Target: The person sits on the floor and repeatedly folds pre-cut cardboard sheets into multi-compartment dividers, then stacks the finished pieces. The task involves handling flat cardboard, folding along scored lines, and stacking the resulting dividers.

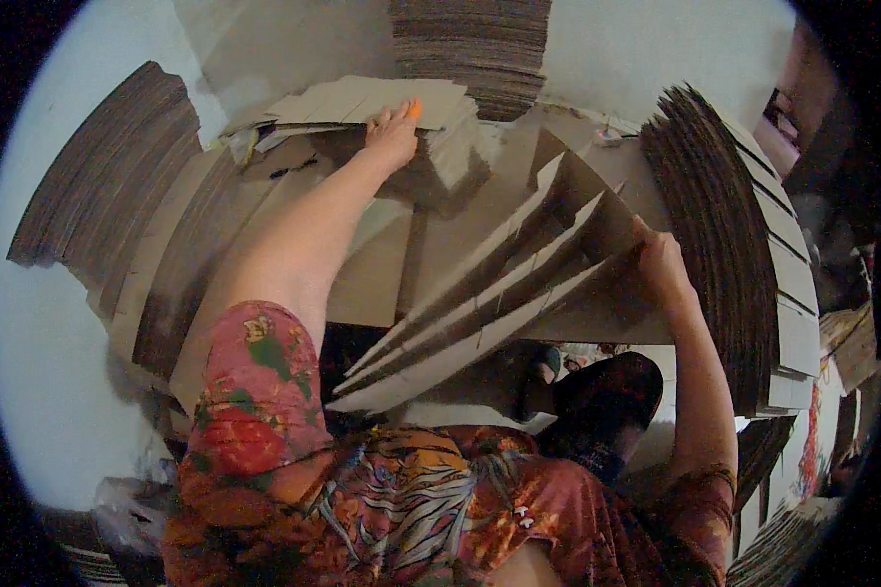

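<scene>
Cardboard sheets [509, 316] fanned out, right hand [664, 264] clamped on their edge, left hand [393, 135] touching cardboard stack [323, 105], left grip unclear

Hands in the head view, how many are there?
2: the left hand on the flat, pale brown cardboard stack; the right hand gripping the long, slatted brown cardboard piece.

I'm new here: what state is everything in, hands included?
Left hand: touching the pale cardboard pile; grip unclear.
Pale cardboard pile: lying flat, pieces overlapping.
Right hand: closed on the cardboard strips.
Cardboard strips: on edge, spread apart.
Orange fingertip cover: worn on the left hand.
Left stack: piled up.
Back stack: piled up.
Right stack: piled, edges uneven.
</scene>
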`<state>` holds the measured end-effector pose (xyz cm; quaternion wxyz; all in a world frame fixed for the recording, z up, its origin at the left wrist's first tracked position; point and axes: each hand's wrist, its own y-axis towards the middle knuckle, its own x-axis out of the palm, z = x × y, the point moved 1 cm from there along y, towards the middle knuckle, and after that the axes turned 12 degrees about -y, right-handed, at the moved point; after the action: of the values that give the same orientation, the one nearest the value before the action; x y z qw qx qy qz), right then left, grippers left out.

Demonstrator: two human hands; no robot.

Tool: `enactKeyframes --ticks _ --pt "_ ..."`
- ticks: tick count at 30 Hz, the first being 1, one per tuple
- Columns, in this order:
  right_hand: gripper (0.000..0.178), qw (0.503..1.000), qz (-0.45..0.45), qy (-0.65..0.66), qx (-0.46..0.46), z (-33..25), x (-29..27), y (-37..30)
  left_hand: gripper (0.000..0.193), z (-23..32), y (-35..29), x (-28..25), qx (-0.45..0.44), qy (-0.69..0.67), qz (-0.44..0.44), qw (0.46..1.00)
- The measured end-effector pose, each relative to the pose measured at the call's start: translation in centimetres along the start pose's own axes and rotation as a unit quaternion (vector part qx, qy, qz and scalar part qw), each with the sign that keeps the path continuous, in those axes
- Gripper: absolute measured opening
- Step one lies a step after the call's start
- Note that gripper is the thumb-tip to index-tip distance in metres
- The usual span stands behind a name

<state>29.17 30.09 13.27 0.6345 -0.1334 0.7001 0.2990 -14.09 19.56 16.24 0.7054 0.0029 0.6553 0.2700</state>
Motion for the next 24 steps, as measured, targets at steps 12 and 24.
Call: enactKeyframes --ticks 12,24 --pt "0.038 0.945 0.250 0.200 -0.064 -4.3 -4.3 -2.6 0.021 -3.9 1.3 -4.5 -0.020 -0.279 0.093 0.955" --pt "0.030 0.558 0.085 0.815 0.130 -8.5 -7.9 -7.2 0.038 15.5 -16.6 -6.5 0.410 -0.442 0.003 0.798"
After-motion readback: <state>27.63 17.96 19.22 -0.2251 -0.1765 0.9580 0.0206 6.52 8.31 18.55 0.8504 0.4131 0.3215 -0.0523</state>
